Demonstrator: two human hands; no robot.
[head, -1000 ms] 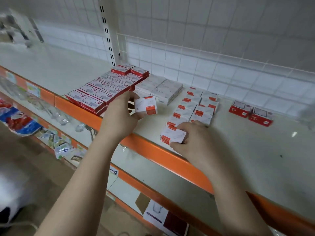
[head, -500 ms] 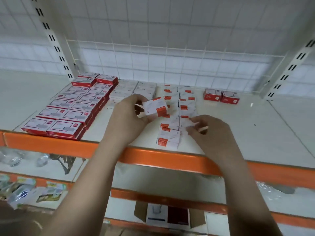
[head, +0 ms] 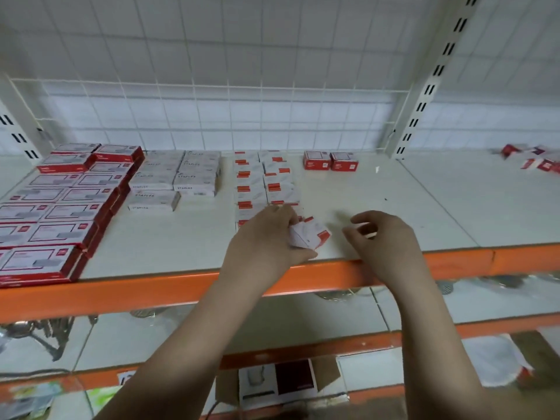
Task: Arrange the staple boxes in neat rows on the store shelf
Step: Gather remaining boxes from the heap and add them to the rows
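Note:
My left hand (head: 266,247) grips a small white staple box with a red end (head: 309,236), held tilted just above the white shelf (head: 378,207) near its front edge. My right hand (head: 385,241) hovers to the right of that box, fingers curled and apart, holding nothing. Behind my left hand run two rows of small white-and-red boxes (head: 263,180). Left of them lie white staple boxes (head: 175,177), and further left larger red-edged boxes (head: 60,201) in rows. Two red boxes (head: 330,160) stand at the back.
An orange rail (head: 121,292) fronts the shelf. A white wire grid (head: 212,113) closes the back, with a slotted upright (head: 424,95) at the right. Loose red boxes (head: 533,160) lie on the neighbouring shelf. Lower shelves hold packets and a cardboard box (head: 281,380).
My left hand has carried the small box down and to the right, toward the shelf front. My right hand has come off the front box of the row and moved right. The camera swung right.

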